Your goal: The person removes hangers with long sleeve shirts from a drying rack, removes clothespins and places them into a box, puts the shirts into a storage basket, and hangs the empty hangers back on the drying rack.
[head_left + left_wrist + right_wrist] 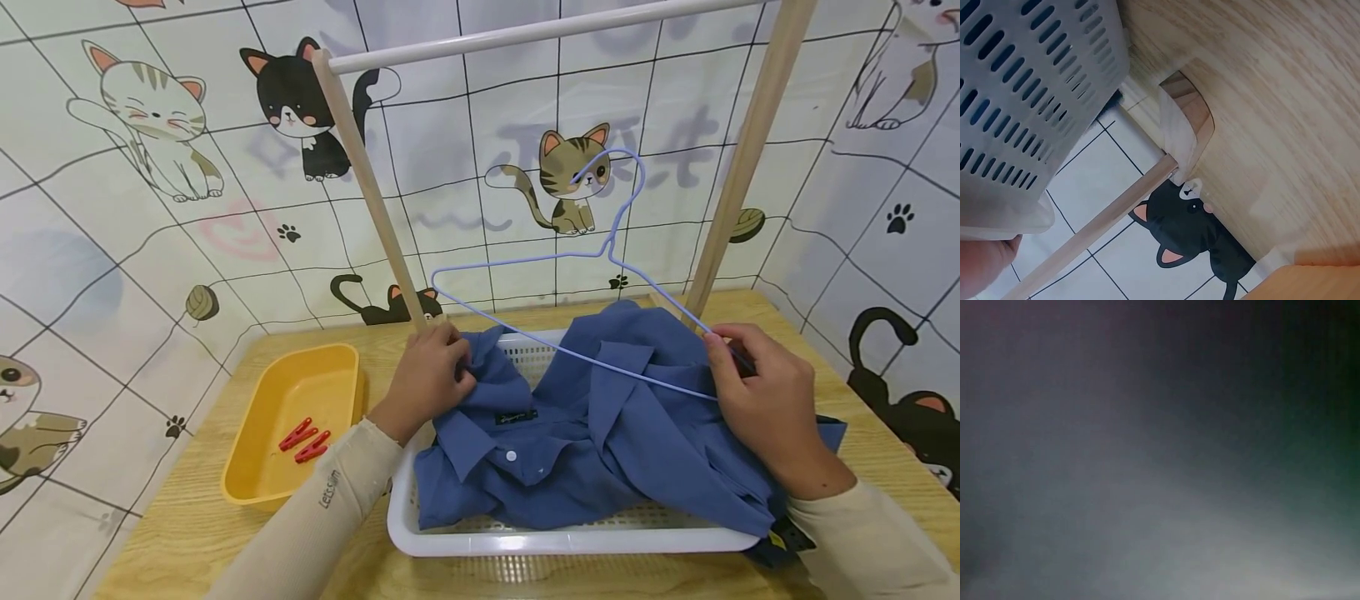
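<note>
A blue collared shirt (pixel 517 483) lies bunched in a white slotted basket (pixel 570 543), its dark neck label and one white button showing. At the back left of the basket, my left hand (pixel 429 379) grips the shirt's fabric with curled fingers. My right hand (pixel 765 400) pinches a light purple hanger (pixel 525 260) near its right end. The hanger slants over the shirt, hook up, its lower bar crossing the cloth in the head view. The left wrist view shows the basket's slotted side (pixel 1029 81) and part of my left hand (pixel 985 265). The right wrist view is a dark blur.
A yellow tray (pixel 288 379) with red clothespins (pixel 311 447) stands left of the basket on the wooden table (pixel 187 533). Behind the basket rises a rack with wooden posts (pixel 367 183) and a white top rod (pixel 525 35), close to a cat-patterned wall.
</note>
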Demonstrator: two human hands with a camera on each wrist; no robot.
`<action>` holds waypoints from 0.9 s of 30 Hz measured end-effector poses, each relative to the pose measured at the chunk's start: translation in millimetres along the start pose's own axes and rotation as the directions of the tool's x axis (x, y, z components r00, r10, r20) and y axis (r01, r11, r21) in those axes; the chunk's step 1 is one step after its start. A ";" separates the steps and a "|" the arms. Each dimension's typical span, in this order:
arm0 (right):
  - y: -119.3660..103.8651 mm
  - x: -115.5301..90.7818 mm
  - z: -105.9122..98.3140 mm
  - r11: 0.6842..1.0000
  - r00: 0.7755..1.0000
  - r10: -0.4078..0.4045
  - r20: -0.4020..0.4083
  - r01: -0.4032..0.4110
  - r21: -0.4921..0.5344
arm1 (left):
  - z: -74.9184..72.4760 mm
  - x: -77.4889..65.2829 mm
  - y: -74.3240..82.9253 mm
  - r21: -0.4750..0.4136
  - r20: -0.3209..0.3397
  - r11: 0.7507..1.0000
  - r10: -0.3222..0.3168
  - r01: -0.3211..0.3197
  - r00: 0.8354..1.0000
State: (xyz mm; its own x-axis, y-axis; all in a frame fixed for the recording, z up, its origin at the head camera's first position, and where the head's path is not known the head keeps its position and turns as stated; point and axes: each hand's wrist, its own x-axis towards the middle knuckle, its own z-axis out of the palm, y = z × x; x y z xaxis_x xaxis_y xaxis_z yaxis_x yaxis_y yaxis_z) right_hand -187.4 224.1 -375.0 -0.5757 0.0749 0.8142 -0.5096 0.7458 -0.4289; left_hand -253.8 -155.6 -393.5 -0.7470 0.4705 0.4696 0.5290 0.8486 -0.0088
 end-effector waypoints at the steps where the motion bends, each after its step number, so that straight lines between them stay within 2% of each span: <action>1: 0.1 -0.1 0.2 1.000 1.000 0.001 0.001 -0.001 -0.002 | -0.5 0.1 0.0 -0.010 0.009 1.000 0.010 -0.010 1.000; 5: 0.0 -0.4 0.5 1.000 1.000 0.008 0.003 -0.008 -0.001 | -2.7 0.6 0.7 -0.056 0.058 0.997 0.051 -0.048 0.997; 10: -0.2 -0.5 0.9 1.000 1.000 0.013 0.005 -0.013 0.002 | -3.7 0.9 0.8 -0.111 0.099 0.992 0.075 -0.063 0.992; 19: -0.1 -0.2 1.2 1.000 1.000 0.016 0.008 -0.016 0.009 | -6.1 2.4 1.8 -0.225 0.034 0.971 0.093 -0.083 0.995; 27: 0.2 -0.1 0.9 1.000 1.000 0.011 0.006 -0.011 0.011 | -11.6 0.6 5.6 -0.236 0.007 0.970 0.066 -0.063 0.998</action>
State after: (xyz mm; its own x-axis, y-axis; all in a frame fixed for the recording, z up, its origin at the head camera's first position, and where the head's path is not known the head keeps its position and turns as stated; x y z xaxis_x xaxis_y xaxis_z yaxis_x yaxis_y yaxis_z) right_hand -188.0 223.6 -375.5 -0.5847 0.0791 0.8074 -0.5102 0.7380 -0.4417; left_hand -246.6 -153.3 -383.1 -0.7133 0.5275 0.4615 0.6548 0.7364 0.1701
